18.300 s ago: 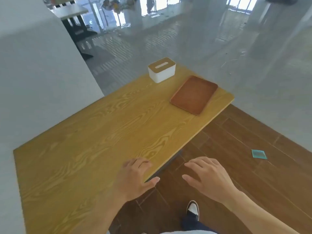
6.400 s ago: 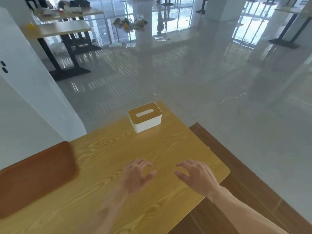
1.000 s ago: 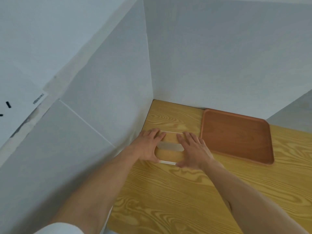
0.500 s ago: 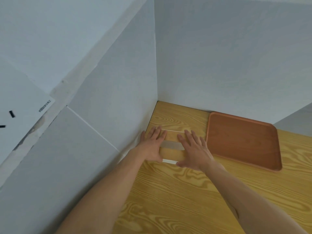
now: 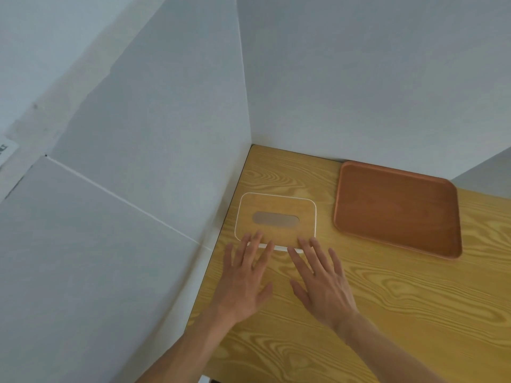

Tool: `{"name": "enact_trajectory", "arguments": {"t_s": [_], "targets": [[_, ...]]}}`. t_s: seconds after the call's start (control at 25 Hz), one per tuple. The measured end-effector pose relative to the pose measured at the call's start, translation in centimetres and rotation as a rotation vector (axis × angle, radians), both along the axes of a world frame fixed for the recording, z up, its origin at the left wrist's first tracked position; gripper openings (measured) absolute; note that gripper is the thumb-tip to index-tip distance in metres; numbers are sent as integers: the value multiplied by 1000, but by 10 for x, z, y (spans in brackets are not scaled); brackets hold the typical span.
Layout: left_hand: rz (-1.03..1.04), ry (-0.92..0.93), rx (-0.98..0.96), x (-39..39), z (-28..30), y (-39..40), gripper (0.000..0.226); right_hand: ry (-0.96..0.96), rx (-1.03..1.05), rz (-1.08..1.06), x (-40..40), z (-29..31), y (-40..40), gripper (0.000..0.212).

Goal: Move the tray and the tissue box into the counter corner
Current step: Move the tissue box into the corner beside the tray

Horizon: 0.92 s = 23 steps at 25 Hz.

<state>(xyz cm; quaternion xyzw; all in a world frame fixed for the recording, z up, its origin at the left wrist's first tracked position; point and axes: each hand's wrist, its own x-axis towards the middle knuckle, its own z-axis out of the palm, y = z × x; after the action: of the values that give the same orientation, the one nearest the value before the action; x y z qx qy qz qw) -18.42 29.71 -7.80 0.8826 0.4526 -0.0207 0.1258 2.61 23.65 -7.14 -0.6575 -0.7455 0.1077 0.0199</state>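
The white tissue box [image 5: 276, 208] with a wooden lid and a grey slot stands on the wooden counter [image 5: 387, 299], close to the left wall, a little short of the corner. The brown wooden tray [image 5: 395, 208] lies flat to its right, its far edge against the back wall. My left hand [image 5: 243, 277] and my right hand [image 5: 320, 280] hover flat just in front of the box, fingers spread. Their fingertips overlap the box's near edge, and neither hand holds anything.
Two white walls [image 5: 359, 78] meet at the counter's far left corner [image 5: 253, 146]. A strip of bare counter lies between the box and the back wall. A gap separates the box from the tray.
Both hands have let go of the tissue box and drawn back toward me. The box's whole lid now shows; the box and tray stay in place.
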Motion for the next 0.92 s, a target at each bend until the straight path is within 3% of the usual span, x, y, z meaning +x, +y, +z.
{"name": "enact_trajectory", "arguments": {"t_s": [0.2, 0.4, 0.92], "targets": [[12, 40, -10, -7, -7, -11, 89, 0, -37, -32, -6, 0, -3, 66], [65, 57, 15, -1, 3, 3, 94, -14, -79, -44, -3, 4, 9, 83], [103, 248, -73, 40, 40, 114, 83, -57, -157, -71, 17, 29, 118, 80]]}}
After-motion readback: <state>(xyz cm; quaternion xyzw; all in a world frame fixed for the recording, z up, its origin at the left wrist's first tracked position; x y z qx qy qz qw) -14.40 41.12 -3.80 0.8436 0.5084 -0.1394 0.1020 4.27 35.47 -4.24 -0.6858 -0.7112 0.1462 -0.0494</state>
